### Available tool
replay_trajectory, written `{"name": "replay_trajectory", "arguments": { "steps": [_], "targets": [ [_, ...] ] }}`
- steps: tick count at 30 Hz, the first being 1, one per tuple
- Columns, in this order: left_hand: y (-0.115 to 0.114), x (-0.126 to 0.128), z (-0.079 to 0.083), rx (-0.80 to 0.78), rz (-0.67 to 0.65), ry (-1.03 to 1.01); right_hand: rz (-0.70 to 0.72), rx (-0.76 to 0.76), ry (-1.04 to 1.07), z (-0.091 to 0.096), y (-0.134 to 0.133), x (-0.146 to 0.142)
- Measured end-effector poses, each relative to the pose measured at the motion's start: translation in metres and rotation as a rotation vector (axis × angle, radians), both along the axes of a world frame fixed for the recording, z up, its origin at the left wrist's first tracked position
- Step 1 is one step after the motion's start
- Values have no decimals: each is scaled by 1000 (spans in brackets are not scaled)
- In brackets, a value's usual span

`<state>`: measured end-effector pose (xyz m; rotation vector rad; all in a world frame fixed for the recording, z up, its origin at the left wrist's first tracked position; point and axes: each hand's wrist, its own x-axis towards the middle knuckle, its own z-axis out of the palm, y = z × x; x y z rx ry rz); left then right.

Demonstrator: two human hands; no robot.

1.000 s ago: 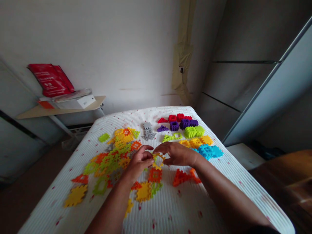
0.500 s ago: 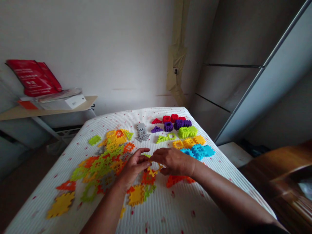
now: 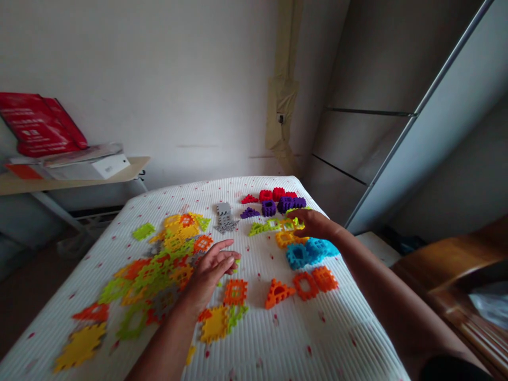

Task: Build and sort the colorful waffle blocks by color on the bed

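My left hand (image 3: pixel 217 260) hovers over the middle of the bed, fingers curled round a small green building piece (image 3: pixel 237 263) that is mostly hidden. At the right, my right hand (image 3: pixel 311 223) grips a yellow building piece (image 3: pixel 297 222) above the yellow stack (image 3: pixel 289 239). Green stacked pieces are partly covered by that hand. Blue pieces (image 3: pixel 313 252) lie just nearer than the yellow ones. Beyond the left hand spreads a mixed pile (image 3: pixel 166 264) of yellow, green, orange and grey pieces.
Purple (image 3: pixel 269 208) and red (image 3: pixel 265 196) pieces stand in rows at the far side, with grey ones (image 3: pixel 224 209) left of them. Orange pieces (image 3: pixel 305 286) lie nearer. The quilted bed (image 3: pixel 286 349) borders a wardrobe (image 3: pixel 373 143); a side table (image 3: pixel 137 165) holds red packages.
My right hand has moved away from the left, forward and right, carrying the yellow piece to the yellow stack. The left hand keeps nearly its place. The camera view has turned slightly right.
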<state>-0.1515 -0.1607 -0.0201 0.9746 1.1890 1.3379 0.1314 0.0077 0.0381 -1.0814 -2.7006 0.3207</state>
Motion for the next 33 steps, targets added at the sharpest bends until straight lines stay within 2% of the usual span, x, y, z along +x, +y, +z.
{"name": "replay_trajectory", "arguments": {
  "steps": [10, 21, 33],
  "targets": [
    [-1, -1, 0, -20, 3, 22, 4, -23, -179, -13, -1, -7],
    [2, -3, -6, -11, -7, 33, 30, -35, -189, -23, 1, -6],
    [0, 0, 0, 5, 10, 47, 6, 4, -152, -11, 1, -5]
  ]
}}
